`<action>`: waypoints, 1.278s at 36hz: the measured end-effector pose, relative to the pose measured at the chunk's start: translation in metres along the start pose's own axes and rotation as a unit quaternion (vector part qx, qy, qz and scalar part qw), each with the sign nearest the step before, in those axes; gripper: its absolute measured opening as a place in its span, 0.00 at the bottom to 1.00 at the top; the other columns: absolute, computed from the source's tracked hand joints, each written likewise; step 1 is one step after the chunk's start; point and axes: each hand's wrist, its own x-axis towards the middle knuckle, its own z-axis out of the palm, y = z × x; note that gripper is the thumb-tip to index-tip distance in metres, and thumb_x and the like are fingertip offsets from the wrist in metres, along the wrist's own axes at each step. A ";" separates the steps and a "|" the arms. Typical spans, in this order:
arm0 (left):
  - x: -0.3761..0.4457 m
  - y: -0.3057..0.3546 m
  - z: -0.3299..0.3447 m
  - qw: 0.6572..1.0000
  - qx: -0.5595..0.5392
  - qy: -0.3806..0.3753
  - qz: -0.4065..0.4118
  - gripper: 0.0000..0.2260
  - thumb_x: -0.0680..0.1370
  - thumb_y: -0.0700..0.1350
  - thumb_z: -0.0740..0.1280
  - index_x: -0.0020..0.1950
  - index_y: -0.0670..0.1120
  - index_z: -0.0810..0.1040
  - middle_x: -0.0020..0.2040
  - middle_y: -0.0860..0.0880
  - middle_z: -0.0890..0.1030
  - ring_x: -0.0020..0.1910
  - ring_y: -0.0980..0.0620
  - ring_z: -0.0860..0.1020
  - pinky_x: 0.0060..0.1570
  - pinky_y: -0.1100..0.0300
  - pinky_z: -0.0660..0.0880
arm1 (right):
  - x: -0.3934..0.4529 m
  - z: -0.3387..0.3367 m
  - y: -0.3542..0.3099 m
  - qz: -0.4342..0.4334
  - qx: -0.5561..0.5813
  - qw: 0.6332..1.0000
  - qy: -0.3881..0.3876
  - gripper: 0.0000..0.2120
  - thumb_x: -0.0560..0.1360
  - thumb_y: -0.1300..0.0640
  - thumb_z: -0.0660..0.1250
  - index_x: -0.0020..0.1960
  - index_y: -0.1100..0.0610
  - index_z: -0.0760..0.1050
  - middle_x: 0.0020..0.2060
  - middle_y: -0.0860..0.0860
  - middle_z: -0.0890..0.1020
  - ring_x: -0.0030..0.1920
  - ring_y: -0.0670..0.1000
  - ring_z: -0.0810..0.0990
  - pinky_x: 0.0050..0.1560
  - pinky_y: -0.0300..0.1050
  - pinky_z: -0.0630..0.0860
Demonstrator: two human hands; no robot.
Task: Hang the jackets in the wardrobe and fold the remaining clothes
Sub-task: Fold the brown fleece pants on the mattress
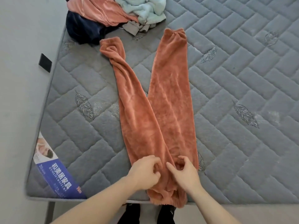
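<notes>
Rust-orange fleece trousers (155,101) lie lengthwise on the grey quilted mattress (242,94), legs spread in a V toward the far side, waistband hanging over the near edge. My left hand (145,171) and my right hand (184,171) sit side by side on the trousers near the waist. Both have curled fingers that pinch the fleece fabric at the crotch area. The left leg is twisted near its cuff; the right leg lies flat.
A heap of clothes sits at the far left of the mattress: a pink garment (97,10), a mint fleece piece (145,8), a dark navy garment (82,29) and a grey one (137,27). A blue label (56,173) marks the near left corner. Grey floor (21,78) lies left.
</notes>
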 end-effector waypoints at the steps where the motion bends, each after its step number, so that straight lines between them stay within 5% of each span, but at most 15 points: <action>1: 0.006 -0.001 -0.012 0.999 -0.009 0.049 -0.019 0.06 0.72 0.51 0.64 0.47 0.61 0.74 0.45 0.61 0.76 0.44 0.61 0.76 0.46 0.60 0.74 | 0.003 0.004 -0.002 0.010 -0.011 1.000 -0.020 0.27 0.68 0.35 0.75 0.59 0.42 0.68 0.50 0.40 0.79 0.53 0.44 0.80 0.54 0.43 0.75; 5: 0.048 -0.001 -0.061 0.972 -0.064 0.192 -0.123 0.11 0.70 0.59 0.69 0.49 0.60 0.73 0.46 0.62 0.79 0.46 0.59 0.79 0.48 0.57 0.76 | 0.014 0.011 -0.011 -0.046 -0.042 0.998 -0.020 0.07 0.73 0.46 0.72 0.44 0.46 0.76 0.36 0.42 0.82 0.39 0.40 0.79 0.48 0.47 0.78; 7: 0.074 0.005 -0.077 0.961 -0.078 0.188 -0.186 0.21 0.67 0.68 0.69 0.54 0.58 0.73 0.48 0.60 0.80 0.49 0.54 0.79 0.51 0.54 0.77 | 0.014 0.012 -0.015 -0.091 -0.010 0.996 -0.007 0.08 0.75 0.52 0.68 0.38 0.48 0.74 0.31 0.43 0.80 0.33 0.42 0.76 0.45 0.47 0.77; 10: 0.105 0.018 -0.083 0.956 -0.070 0.134 -0.252 0.34 0.65 0.75 0.67 0.60 0.52 0.73 0.54 0.54 0.80 0.56 0.48 0.79 0.52 0.53 0.76 | 0.003 0.006 -0.019 -0.151 0.042 0.988 -0.001 0.05 0.77 0.52 0.65 0.42 0.48 0.73 0.30 0.47 0.78 0.29 0.42 0.74 0.37 0.39 0.73; 13: 0.125 0.031 -0.076 0.951 -0.074 0.122 -0.275 0.22 0.74 0.63 0.69 0.59 0.48 0.77 0.56 0.49 0.82 0.58 0.44 0.80 0.55 0.53 0.77 | -0.004 -0.005 -0.011 -0.196 0.076 0.977 0.026 0.03 0.78 0.52 0.65 0.49 0.50 0.76 0.31 0.48 0.76 0.30 0.45 0.72 0.36 0.39 0.72; 16: 0.131 0.058 -0.066 0.944 -0.091 0.240 -0.208 0.05 0.77 0.51 0.65 0.49 0.52 0.77 0.47 0.52 0.82 0.51 0.45 0.82 0.47 0.54 0.75 | -0.005 -0.018 0.001 -0.160 0.124 0.973 0.109 0.03 0.78 0.57 0.67 0.49 0.49 0.77 0.32 0.51 0.77 0.32 0.51 0.74 0.36 0.43 0.73; 19: 0.130 0.088 -0.054 0.945 -0.047 0.323 -0.032 0.05 0.76 0.51 0.62 0.45 0.53 0.67 0.42 0.55 0.78 0.43 0.46 0.79 0.41 0.52 0.72 | -0.001 -0.024 0.007 -0.064 0.128 0.972 0.187 0.07 0.75 0.60 0.67 0.45 0.48 0.76 0.30 0.50 0.78 0.32 0.47 0.76 0.36 0.42 0.73; 22: 0.141 0.097 -0.046 0.987 0.041 0.150 0.047 0.12 0.77 0.55 0.68 0.56 0.52 0.71 0.54 0.51 0.77 0.55 0.46 0.77 0.53 0.50 0.74 | 0.009 -0.027 0.017 0.056 0.091 0.982 0.157 0.08 0.74 0.61 0.68 0.41 0.50 0.75 0.30 0.49 0.80 0.38 0.50 0.79 0.41 0.49 0.73; 24: 0.149 0.092 -0.051 0.998 0.005 0.049 0.048 0.18 0.76 0.57 0.71 0.63 0.52 0.76 0.58 0.51 0.76 0.59 0.48 0.77 0.62 0.53 0.72 | 0.017 -0.032 0.022 0.119 0.057 0.986 0.099 0.03 0.74 0.59 0.69 0.44 0.53 0.76 0.37 0.51 0.83 0.48 0.58 0.81 0.48 0.49 0.73; 29: 0.149 0.046 -0.090 0.947 -0.130 0.293 -0.033 0.02 0.74 0.50 0.70 0.46 0.55 0.78 0.47 0.58 0.78 0.46 0.57 0.78 0.52 0.54 0.77 | 0.044 -0.055 0.012 0.102 0.003 0.991 0.091 0.23 0.68 0.60 0.74 0.61 0.54 0.72 0.55 0.52 0.78 0.59 0.55 0.78 0.62 0.50 0.72; 32: 0.144 -0.013 -0.122 0.936 -0.052 0.309 -0.161 0.15 0.74 0.49 0.72 0.59 0.49 0.78 0.60 0.47 0.75 0.60 0.44 0.76 0.62 0.51 0.73 | 0.067 -0.069 -0.022 0.000 0.001 0.991 0.134 0.27 0.68 0.59 0.73 0.65 0.52 0.69 0.60 0.49 0.74 0.64 0.52 0.74 0.67 0.52 0.71; 35: 0.139 -0.064 -0.146 0.925 0.032 0.217 -0.311 0.41 0.72 0.61 0.74 0.78 0.48 0.61 0.78 0.43 0.57 0.74 0.36 0.62 0.71 0.42 0.66 | 0.096 -0.073 -0.074 -0.091 -0.001 0.989 0.117 0.26 0.70 0.56 0.72 0.65 0.47 0.68 0.60 0.44 0.73 0.64 0.48 0.73 0.66 0.50 0.71; 38: 0.145 -0.084 -0.161 0.915 0.029 0.150 -0.372 0.57 0.66 0.68 0.76 0.83 0.53 0.45 0.82 0.44 0.43 0.79 0.33 0.50 0.74 0.36 0.60 | 0.128 -0.067 -0.123 -0.162 -0.032 0.981 0.106 0.28 0.72 0.51 0.72 0.69 0.48 0.68 0.63 0.45 0.74 0.64 0.49 0.73 0.67 0.48 0.71; 46: 0.175 -0.091 -0.163 0.908 0.049 0.102 -0.403 0.64 0.64 0.66 0.79 0.81 0.57 0.33 0.80 0.46 0.31 0.78 0.28 0.45 0.70 0.27 0.61 | 0.201 -0.030 -0.221 -0.270 -0.156 0.946 0.086 0.34 0.72 0.45 0.73 0.75 0.46 0.65 0.70 0.46 0.69 0.68 0.52 0.69 0.71 0.51 0.69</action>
